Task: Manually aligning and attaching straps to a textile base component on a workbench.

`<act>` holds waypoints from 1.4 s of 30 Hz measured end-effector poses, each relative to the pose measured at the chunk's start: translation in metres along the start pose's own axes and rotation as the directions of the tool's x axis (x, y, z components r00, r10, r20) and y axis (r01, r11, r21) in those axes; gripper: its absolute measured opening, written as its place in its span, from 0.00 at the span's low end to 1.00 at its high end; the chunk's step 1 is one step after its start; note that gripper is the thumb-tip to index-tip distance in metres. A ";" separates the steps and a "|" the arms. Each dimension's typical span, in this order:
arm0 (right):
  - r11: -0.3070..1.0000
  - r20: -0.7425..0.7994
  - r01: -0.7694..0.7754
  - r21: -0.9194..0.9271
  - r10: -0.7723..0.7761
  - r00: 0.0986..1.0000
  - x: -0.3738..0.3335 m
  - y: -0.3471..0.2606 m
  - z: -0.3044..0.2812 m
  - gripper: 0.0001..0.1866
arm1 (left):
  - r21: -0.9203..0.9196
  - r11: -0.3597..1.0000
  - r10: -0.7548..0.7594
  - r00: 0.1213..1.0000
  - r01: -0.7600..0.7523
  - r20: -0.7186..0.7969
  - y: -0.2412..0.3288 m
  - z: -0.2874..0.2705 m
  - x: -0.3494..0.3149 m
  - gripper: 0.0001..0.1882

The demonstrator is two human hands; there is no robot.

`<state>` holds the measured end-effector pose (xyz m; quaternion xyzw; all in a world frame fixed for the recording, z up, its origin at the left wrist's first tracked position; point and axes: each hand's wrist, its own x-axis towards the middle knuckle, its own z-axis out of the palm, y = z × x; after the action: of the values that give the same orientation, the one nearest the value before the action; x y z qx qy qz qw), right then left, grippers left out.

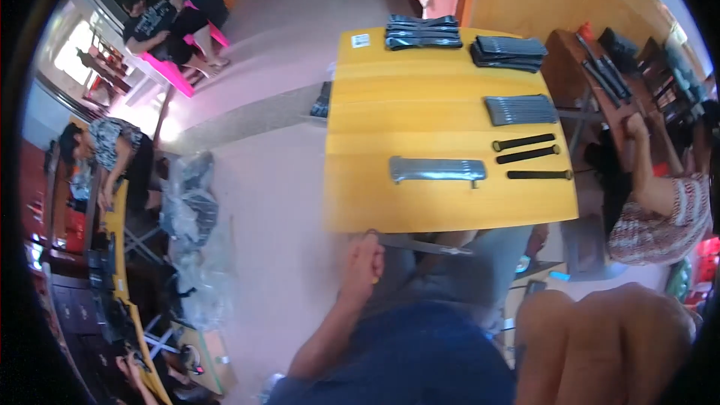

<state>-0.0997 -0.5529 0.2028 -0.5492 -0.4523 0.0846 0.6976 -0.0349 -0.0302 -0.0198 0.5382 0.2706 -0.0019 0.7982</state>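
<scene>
The yellow surface (420, 124) looks smooth and faintly glossy, rather like varnished wood, with a small paper label (361, 40) stuck on. The nearest grey packet (439, 169) catches the light, its wrapping shiny plastic; the three black straps (529, 154) look like matt cloth. Over on the smooth, softly shining floor (277, 172), crumpled see-through plastic bags (195, 214) gleam.

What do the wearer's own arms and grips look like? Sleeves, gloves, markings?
Bare left forearm, no sleeve in view. Left grip: ungloved, blurred; any ring or marking can't be made out. Right grip: ungloved, rounded, large near the lens; no sleeve shows.
</scene>
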 end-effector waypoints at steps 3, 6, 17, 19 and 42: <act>0.992 0.051 0.102 -0.078 -0.098 0.994 0.066 0.059 0.007 0.09 | 0.016 1.000 0.027 0.998 -0.026 -0.058 0.008 -0.019 -0.021 0.18; 0.968 0.009 0.127 -0.215 -0.128 0.992 0.200 0.113 0.103 0.09 | 0.053 0.997 0.054 0.998 -0.052 -0.037 0.008 -0.006 -0.009 0.18; 0.924 -0.072 0.164 -0.345 -0.201 0.977 0.184 0.106 0.095 0.09 | 0.018 0.998 0.060 0.998 -0.060 -0.005 0.001 -0.004 -0.005 0.17; 0.929 -0.084 0.177 -0.325 -0.215 0.973 0.169 0.103 0.087 0.09 | 0.012 0.995 0.100 0.995 -0.100 -0.017 0.004 -0.011 -0.012 0.18; 0.899 -0.291 0.171 -0.404 -0.304 0.907 0.083 0.064 -0.046 0.09 | -0.058 0.996 0.073 0.997 -0.075 -0.024 0.001 -0.012 -0.007 0.18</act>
<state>0.0058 -0.5092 0.1941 -0.6163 -0.3944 -0.1873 0.6554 -0.0458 -0.0218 -0.0188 0.5242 0.2591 0.0415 0.8101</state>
